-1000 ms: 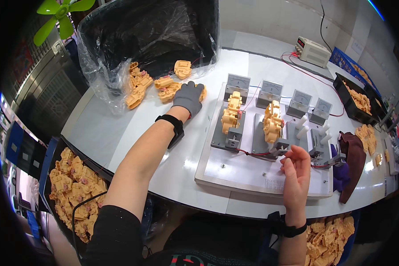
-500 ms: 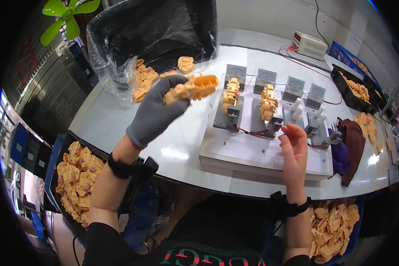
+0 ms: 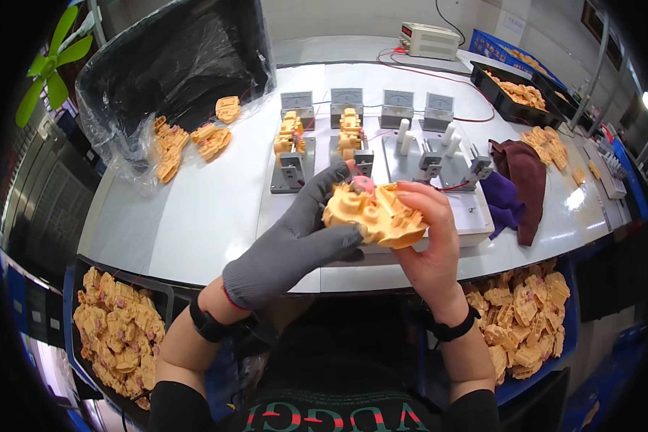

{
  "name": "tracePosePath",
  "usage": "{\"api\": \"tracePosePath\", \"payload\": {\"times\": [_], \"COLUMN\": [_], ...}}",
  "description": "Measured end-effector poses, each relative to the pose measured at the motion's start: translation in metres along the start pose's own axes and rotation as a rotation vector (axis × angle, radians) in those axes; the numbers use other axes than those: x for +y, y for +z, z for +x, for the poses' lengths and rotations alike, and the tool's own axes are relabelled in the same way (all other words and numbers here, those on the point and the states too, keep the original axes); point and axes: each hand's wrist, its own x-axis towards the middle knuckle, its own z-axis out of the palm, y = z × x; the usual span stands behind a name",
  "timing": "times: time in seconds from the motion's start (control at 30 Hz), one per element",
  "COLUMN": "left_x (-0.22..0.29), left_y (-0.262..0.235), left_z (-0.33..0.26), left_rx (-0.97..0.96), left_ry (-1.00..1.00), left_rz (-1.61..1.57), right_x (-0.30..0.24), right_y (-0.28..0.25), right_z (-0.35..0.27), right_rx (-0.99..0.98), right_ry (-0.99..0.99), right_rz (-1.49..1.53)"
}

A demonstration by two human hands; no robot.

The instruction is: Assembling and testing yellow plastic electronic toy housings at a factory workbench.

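A yellow-orange plastic housing [image 3: 381,218], with a pink piece at its top, is held between both hands over the front of the white fixture board [image 3: 266,209]. My left hand [image 3: 295,234], in a grey glove, closes on its left side. The bare fingers of my right hand [image 3: 433,237] pinch its right side. Just behind, two similar housings, a left one [image 3: 290,133] and a right one [image 3: 349,133], sit on grey metal test stands. White pegs [image 3: 403,137] stand on the stand to their right, which bears no housing. Grey analog meters [image 3: 342,106] line the board's back.
Bins heaped with housings flank me, a left bin [image 3: 119,331] and a right bin [image 3: 522,324]. A plastic-lined black crate [image 3: 180,72] lies tilted at the back left, loose housings [image 3: 212,140] before it. Purple and maroon cloths [image 3: 515,187] lie right. A power supply [image 3: 430,41] stands behind.
My left hand has brought the housing down and toward me, in front of the stands. My right hand has moved left from the stands and taken hold of it too. The whole view has shifted.
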Motion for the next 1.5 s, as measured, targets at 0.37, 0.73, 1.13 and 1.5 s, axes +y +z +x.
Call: {"api": "tracePosePath", "payload": {"times": [0.37, 0.73, 1.13, 1.5], "left_x": [-0.012, -0.001, 0.002, 0.005], "left_y": [-0.024, -0.029, -0.034, -0.026], "left_z": [0.024, 0.039, 0.052, 0.047], "left_rx": [0.056, 0.054, 0.001, -0.113], "left_ry": [0.015, -0.060, 0.027, 0.007], "left_rz": [-0.485, -0.865, -0.970, -0.929], "right_x": [0.041, 0.078, 0.075, 0.076], "right_y": [-0.039, -0.034, -0.034, -0.034], "right_z": [-0.008, 0.002, 0.000, -0.001], "right_rx": [0.210, 0.151, 0.121, 0.124], "right_ry": [0.260, 0.458, 0.411, 0.396], "right_rz": [-0.128, 0.158, 0.151, 0.137]}}
